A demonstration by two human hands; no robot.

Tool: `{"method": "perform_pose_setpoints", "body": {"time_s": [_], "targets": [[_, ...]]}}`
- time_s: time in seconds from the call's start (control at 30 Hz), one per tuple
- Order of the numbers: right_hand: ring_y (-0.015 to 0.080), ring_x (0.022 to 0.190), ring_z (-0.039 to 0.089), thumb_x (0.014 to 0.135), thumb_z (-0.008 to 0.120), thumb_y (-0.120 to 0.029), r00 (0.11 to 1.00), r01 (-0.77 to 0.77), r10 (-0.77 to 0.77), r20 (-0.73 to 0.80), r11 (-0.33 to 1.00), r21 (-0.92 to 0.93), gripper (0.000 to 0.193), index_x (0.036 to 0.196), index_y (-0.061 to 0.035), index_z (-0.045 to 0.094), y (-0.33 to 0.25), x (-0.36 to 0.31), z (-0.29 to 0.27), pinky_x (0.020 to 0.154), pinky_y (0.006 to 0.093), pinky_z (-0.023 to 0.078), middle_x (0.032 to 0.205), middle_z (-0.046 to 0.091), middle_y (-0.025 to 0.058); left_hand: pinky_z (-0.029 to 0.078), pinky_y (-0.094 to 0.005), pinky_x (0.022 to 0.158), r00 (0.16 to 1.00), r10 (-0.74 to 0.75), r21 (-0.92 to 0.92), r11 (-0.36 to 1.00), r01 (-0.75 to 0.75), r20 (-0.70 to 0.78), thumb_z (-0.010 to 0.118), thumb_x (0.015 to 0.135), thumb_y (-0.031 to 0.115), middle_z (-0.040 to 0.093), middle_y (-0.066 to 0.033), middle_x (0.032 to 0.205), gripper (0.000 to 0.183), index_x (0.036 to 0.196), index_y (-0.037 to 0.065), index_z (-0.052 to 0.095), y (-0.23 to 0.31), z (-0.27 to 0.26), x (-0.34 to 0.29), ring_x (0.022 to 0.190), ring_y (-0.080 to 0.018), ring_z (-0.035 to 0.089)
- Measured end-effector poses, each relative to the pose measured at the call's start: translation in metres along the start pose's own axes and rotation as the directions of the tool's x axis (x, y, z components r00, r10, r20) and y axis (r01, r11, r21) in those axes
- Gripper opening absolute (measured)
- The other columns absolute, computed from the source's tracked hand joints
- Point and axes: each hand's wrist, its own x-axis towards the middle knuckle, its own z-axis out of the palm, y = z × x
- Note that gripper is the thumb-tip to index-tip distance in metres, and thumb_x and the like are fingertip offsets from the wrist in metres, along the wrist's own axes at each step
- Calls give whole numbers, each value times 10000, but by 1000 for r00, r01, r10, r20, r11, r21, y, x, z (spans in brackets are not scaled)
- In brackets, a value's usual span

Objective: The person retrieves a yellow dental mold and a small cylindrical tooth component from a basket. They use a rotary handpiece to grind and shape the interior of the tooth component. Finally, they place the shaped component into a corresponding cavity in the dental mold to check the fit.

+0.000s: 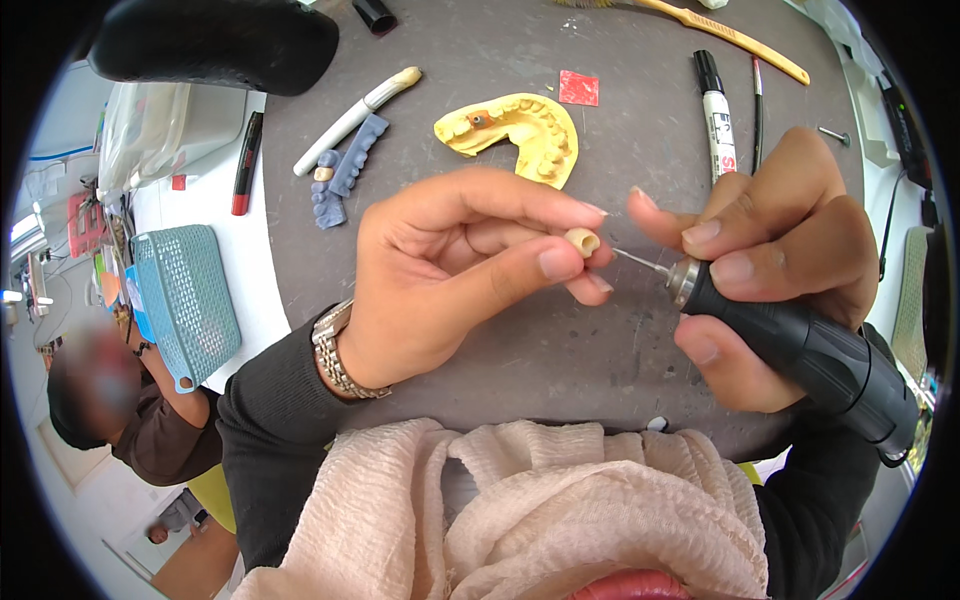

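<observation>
Between the thumb and fingers of my left hand (455, 265) is a small hollow tooth-coloured dental crown (583, 242), its opening turned toward the right. My right hand (780, 270) grips a black rotary handpiece (815, 350) with a metal collar. Its thin bur (640, 261) points left and its tip lies close beside the crown; whether they touch I cannot tell. Beyond my left hand lies a yellow dental arch model (545, 135) with one reddish-brown spot. Blue-grey tooth model pieces (350, 165) sit to the left of it, one bearing a cream tooth.
A white stick (350, 125) lies at upper left, near a black marker (248, 165). A red square (579, 88), a white marker (718, 130), a thin brush (757, 115) and a yellow-handled brush (740, 38) lie beyond my hands. A blue basket (190, 300) stands left, near another person (160, 430).
</observation>
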Motion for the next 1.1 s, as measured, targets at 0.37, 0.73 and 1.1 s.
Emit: {"method": "perform_pose_setpoints", "body": {"time_s": [0.37, 0.73, 1.1], "targets": [[85, 588, 483, 658, 719, -32, 999, -5, 3, -45, 999, -32, 291, 863, -49, 512, -3, 1, 9, 795, 356, 551, 875, 491, 108, 538, -273, 720, 997, 42, -44, 998, -39, 61, 559, 830, -75, 606, -160, 939, 207, 1035, -71, 583, -3, -3, 0, 796, -200, 650], [116, 632, 508, 602, 727, 60, 999, 31, -35, -30, 990, -140, 328, 850, -47, 542, -3, 3, 10, 776, 348, 560, 859, 505, 110, 530, -269, 711, 996, 53, 76, 995, -59, 78, 568, 822, -75, 594, -153, 922, 210, 1029, -59, 598, -1, -3, 1, 792, -199, 648], [128, 668, 520, 582, 721, 79, 999, 17, -24, -24, 967, -252, 328, 831, -45, 549, -2, -1, 6, 774, 345, 562, 847, 509, 103, 536, -276, 696, 992, 100, 121, 987, -108, 71, 565, 815, -90, 585, -171, 919, 193, 1005, -78, 601, -2, -1, 1, 789, -218, 648]]}}
